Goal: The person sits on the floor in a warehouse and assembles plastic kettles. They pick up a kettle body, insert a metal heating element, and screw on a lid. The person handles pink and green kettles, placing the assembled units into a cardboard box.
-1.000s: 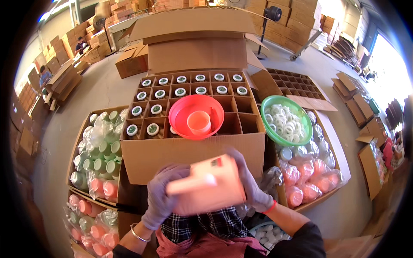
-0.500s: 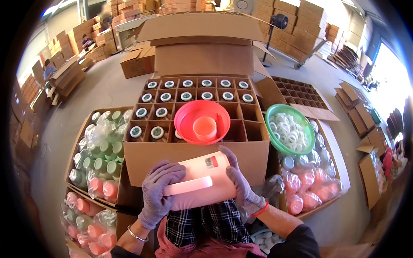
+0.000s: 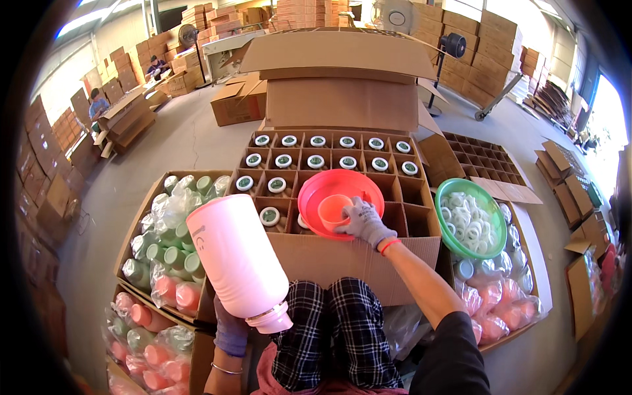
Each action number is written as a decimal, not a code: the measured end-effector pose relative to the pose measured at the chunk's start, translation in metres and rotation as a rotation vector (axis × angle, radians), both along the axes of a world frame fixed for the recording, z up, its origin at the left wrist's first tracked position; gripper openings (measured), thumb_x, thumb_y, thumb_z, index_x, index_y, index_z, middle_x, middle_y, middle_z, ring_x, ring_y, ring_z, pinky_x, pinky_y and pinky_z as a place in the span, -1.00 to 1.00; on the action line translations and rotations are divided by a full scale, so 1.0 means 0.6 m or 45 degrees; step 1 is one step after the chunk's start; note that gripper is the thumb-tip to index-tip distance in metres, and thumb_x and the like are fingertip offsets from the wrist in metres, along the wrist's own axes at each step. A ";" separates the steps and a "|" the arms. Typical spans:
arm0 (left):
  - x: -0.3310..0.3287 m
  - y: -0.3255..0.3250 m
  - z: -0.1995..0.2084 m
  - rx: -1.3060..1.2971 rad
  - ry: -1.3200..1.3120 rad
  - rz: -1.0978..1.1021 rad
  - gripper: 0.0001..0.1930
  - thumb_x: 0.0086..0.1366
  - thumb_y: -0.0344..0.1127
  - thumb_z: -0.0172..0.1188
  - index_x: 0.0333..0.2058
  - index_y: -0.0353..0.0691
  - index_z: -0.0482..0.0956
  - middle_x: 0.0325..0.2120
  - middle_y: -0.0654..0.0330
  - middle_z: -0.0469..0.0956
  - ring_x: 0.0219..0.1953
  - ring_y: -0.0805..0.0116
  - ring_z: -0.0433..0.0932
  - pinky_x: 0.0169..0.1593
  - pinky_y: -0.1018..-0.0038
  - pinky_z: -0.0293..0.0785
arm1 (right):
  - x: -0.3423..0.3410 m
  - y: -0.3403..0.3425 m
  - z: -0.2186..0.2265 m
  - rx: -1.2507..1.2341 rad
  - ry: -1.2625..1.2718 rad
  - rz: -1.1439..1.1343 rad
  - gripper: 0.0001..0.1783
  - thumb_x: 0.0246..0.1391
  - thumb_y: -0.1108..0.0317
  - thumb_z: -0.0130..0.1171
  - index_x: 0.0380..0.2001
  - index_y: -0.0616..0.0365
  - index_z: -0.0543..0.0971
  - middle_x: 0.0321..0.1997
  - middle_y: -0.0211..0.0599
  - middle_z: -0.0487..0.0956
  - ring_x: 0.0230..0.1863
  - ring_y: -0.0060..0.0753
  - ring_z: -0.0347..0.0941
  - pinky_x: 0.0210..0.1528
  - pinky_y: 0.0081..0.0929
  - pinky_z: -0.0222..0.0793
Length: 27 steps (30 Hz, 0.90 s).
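Observation:
A pink thermos jug (image 3: 238,253) is tilted base-up at lower left, its neck pointing down toward my lap. My left hand (image 3: 230,329), in a grey glove, holds it from behind; the jug hides its fingers and the handle. Farther forward, my gloved right hand (image 3: 365,222) has its fingers closed on the side of a small coral cup (image 3: 331,212). That cup stands inside a red plastic bowl (image 3: 309,191), which rests on the divided carton (image 3: 355,263). White-and-green round tops (image 3: 315,161) show in many of the carton's compartments.
To the right sits a green basin (image 3: 501,230) of white rings (image 3: 471,220). Open boxes of green cups (image 3: 174,255) and bagged coral cups (image 3: 497,303) flank me. A folded divider (image 3: 487,161), a standing fan (image 3: 453,46) and stacked cartons lie beyond. Two people sit far left.
My right hand has left the jug and moved forward to the coral cup. The jug has swung left and turned base-up in my left hand. The whole view has shifted slightly.

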State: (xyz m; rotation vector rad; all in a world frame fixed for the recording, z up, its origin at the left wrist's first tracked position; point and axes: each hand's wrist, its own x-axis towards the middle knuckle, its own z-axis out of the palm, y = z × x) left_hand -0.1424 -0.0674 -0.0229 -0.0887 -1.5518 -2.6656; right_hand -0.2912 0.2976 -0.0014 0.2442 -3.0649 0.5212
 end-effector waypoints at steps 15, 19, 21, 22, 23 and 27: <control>0.003 -0.007 0.005 -0.338 -0.023 -0.076 -0.66 0.41 -0.28 -0.08 -0.13 -0.42 0.61 -0.23 0.18 0.63 -0.20 0.46 0.58 -0.12 0.47 0.54 | -0.090 0.048 -0.022 -0.035 -0.072 -0.526 -0.40 0.05 -0.02 0.24 -0.05 0.30 0.50 -0.08 0.20 0.63 0.00 0.14 0.58 0.06 -0.09 0.48; -0.003 -0.008 0.019 -0.341 -0.304 -0.105 -0.59 0.43 -0.07 -0.05 -0.30 -0.35 0.58 -0.37 0.27 0.59 -0.34 0.54 0.50 -0.25 0.53 0.45 | -0.018 0.029 0.056 -1.579 0.028 -0.350 -0.76 0.05 0.23 0.24 -0.36 0.18 0.53 -0.53 -0.41 0.53 -0.65 -0.68 0.31 -0.64 -0.65 0.17; -0.008 -0.011 0.021 -0.440 -0.196 -0.221 -0.53 0.44 0.00 -0.09 -0.34 -0.34 0.56 -0.41 0.27 0.57 -0.37 0.54 0.49 -0.26 0.53 0.43 | 0.045 0.030 0.123 -1.452 -0.076 -0.276 -0.84 0.14 0.33 0.21 -0.30 0.20 0.55 -0.49 -0.50 0.45 -0.61 -0.69 0.32 -0.57 -0.68 0.22; -0.012 -0.012 0.023 -0.450 -0.230 -0.255 -0.53 0.44 -0.01 -0.09 -0.34 -0.34 0.56 -0.41 0.26 0.57 -0.37 0.54 0.49 -0.25 0.53 0.43 | 0.080 0.019 0.145 -1.287 0.037 -0.002 -0.86 0.10 0.38 0.24 -0.30 0.19 0.55 -0.38 -0.39 0.50 -0.48 -0.53 0.41 -0.42 -0.55 0.35; -0.016 -0.010 0.025 -0.461 -0.263 -0.288 -0.54 0.43 -0.01 -0.09 -0.34 -0.34 0.57 -0.41 0.26 0.57 -0.37 0.53 0.49 -0.25 0.53 0.43 | 0.120 0.005 0.161 -1.134 0.183 0.288 -0.85 0.06 0.44 0.27 -0.29 0.19 0.55 -0.26 -0.28 0.54 -0.35 -0.38 0.50 -0.26 -0.43 0.48; -0.033 0.012 0.044 -0.404 -0.323 -0.419 -0.59 0.43 -0.07 -0.07 -0.34 -0.32 0.59 -0.42 0.26 0.57 -0.35 0.53 0.50 -0.22 0.54 0.43 | 0.213 -0.030 0.204 -0.210 0.565 1.050 -0.79 -0.04 0.22 0.23 -0.33 0.01 0.52 -0.06 -0.28 0.47 0.10 -0.18 0.39 0.16 -0.06 0.32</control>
